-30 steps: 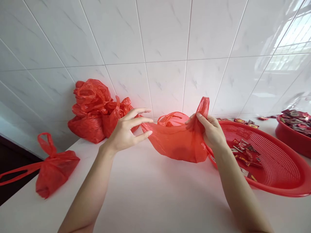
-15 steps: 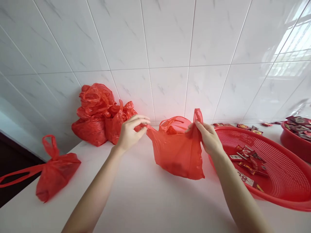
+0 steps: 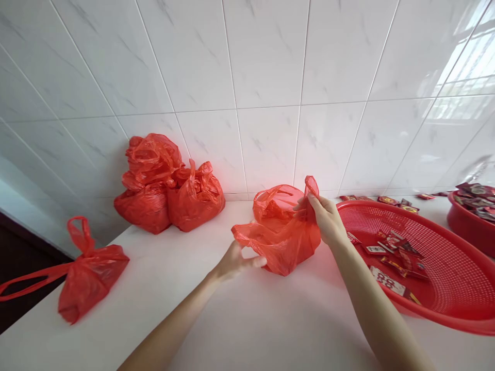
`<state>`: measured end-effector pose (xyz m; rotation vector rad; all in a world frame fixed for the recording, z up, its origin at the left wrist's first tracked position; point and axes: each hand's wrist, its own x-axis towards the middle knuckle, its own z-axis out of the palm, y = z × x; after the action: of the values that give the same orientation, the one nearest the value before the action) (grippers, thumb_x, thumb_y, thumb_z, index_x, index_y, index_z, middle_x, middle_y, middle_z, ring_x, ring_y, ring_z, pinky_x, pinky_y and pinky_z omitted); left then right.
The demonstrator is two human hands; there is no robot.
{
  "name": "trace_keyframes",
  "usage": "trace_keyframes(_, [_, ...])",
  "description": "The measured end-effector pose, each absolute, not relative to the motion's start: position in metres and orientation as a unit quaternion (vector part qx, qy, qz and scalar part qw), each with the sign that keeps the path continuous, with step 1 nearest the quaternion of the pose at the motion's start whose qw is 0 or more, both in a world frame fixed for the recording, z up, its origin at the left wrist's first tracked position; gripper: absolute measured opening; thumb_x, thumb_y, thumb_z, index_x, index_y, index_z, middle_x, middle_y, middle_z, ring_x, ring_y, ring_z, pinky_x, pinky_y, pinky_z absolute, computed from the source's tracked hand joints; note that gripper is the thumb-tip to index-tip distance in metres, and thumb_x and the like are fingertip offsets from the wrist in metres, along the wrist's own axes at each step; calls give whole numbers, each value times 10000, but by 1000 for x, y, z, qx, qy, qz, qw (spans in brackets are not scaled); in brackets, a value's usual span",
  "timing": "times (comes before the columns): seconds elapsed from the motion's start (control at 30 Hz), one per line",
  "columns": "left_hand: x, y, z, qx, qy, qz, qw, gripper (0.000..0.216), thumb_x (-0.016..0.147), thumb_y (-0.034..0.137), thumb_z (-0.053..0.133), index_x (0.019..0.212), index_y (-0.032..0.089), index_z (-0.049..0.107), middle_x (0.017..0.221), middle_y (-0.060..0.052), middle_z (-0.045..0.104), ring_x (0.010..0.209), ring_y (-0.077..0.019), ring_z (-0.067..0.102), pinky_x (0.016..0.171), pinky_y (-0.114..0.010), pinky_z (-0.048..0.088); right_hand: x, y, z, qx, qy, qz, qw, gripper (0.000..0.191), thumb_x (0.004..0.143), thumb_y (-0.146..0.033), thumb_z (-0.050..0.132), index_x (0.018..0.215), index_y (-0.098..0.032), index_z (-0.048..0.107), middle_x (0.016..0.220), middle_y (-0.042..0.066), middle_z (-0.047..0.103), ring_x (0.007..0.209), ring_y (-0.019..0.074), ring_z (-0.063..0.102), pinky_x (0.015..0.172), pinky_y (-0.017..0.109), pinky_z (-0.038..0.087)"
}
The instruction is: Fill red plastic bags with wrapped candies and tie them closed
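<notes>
A thin red plastic bag [image 3: 284,245] hangs above the white table with its mouth spread wide. Its raised right handle is pinched by my right hand [image 3: 328,219], the thumb in front. At the bag's lower left is my left hand [image 3: 234,260], thumb stretched out and apart from the fingers, which are partly hidden behind the plastic. Behind the held bag, near the wall, lies more crumpled red plastic [image 3: 276,195].
A large red perforated basket [image 3: 452,278] with wrapped snacks [image 3: 406,257] stands at right, a fuller red basin [image 3: 467,226] beyond it. Several filled red bags [image 3: 197,201] are piled at back left. A knotted red bag [image 3: 93,281] lies by the left edge.
My left hand has let go of the bag's left handle and moved down to its lower left side. The bag has gone from stretched flat to gaping, while my right hand keeps its pinch.
</notes>
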<state>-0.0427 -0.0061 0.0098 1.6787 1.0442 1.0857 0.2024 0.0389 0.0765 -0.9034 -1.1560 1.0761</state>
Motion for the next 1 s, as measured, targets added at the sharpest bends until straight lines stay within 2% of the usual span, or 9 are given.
trace_keyframes(0.1, [-25, -12, 14, 706, 397, 439, 389, 446, 705, 393, 832, 1120, 286, 709, 1148, -79, 710, 1216, -344, 612, 1032, -501, 498, 204, 39, 77, -390, -500, 469, 615, 533, 708, -721, 710, 745, -194, 646, 699, 61, 734, 589, 188, 693, 593, 311, 562])
trace_keyframes(0.2, [-18, -9, 29, 692, 413, 496, 324, 216, 868, 431, 681, 857, 216, 700, 892, -56, 698, 903, -236, 667, 885, -384, 540, 208, 39, 78, -404, -496, 436, 633, 526, 737, -725, 679, 722, -202, 624, 674, 49, 712, 609, 189, 681, 608, 314, 548])
trace_keyframes(0.3, [-24, -1, 47, 629, 434, 567, 308, 439, 874, 535, 651, 610, 200, 547, 600, 15, 527, 577, -138, 501, 580, -267, 462, 215, 38, 79, -438, -479, 360, 670, 516, 796, -694, 640, 605, -232, 514, 574, 2, 611, 564, 165, 594, 538, 290, 468])
trace_keyframes(0.4, [-35, 6, 61, 572, 439, 620, 309, 543, 808, 604, 702, 541, 200, 456, 528, 43, 424, 500, -106, 387, 477, -247, 352, 221, 37, 80, -449, -465, 327, 689, 547, 802, -651, 667, 538, -261, 389, 476, -46, 428, 445, 130, 409, 420, 284, 328])
trace_keyframes(0.5, [-43, 12, 70, 543, 424, 638, 343, 504, 753, 607, 758, 562, 196, 538, 539, 37, 508, 523, -120, 483, 513, -249, 413, 222, 37, 81, -439, -462, 354, 685, 535, 784, -654, 686, 532, -269, 413, 468, -48, 406, 427, 129, 377, 391, 287, 315])
trace_keyframes(0.6, [-46, 14, 74, 479, 398, 671, 402, 475, 653, 645, 812, 679, 194, 666, 647, 2, 662, 662, -180, 639, 622, -279, 510, 220, 39, 84, -417, -430, 416, 684, 494, 712, -681, 733, 556, -260, 524, 523, -18, 553, 494, 160, 512, 452, 302, 425])
trace_keyframes(0.73, [-46, 16, 71, 418, 415, 675, 444, 514, 550, 624, 873, 735, 176, 701, 758, -32, 736, 789, -213, 696, 704, -287, 535, 220, 41, 87, -397, -386, 470, 688, 491, 615, -684, 793, 606, -222, 626, 614, 20, 673, 588, 190, 622, 546, 311, 492])
trace_keyframes(0.83, [-45, 20, 62, 390, 432, 670, 461, 528, 575, 633, 846, 787, 172, 703, 848, -58, 758, 890, -257, 710, 747, -314, 542, 217, 41, 86, -400, -377, 478, 685, 528, 596, -697, 796, 593, -205, 603, 578, -1, 637, 537, 149, 584, 521, 281, 469])
trace_keyframes(1.0, [-43, 23, 46, 473, 407, 657, 423, 524, 750, 621, 702, 1040, 184, 702, 1103, -99, 737, 1154, -309, 644, 972, -399, 502, 208, 39, 81, -397, -415, 448, 686, 572, 656, -733, 728, 555, -219, 500, 501, -49, 518, 469, 100, 471, 460, 240, 390])
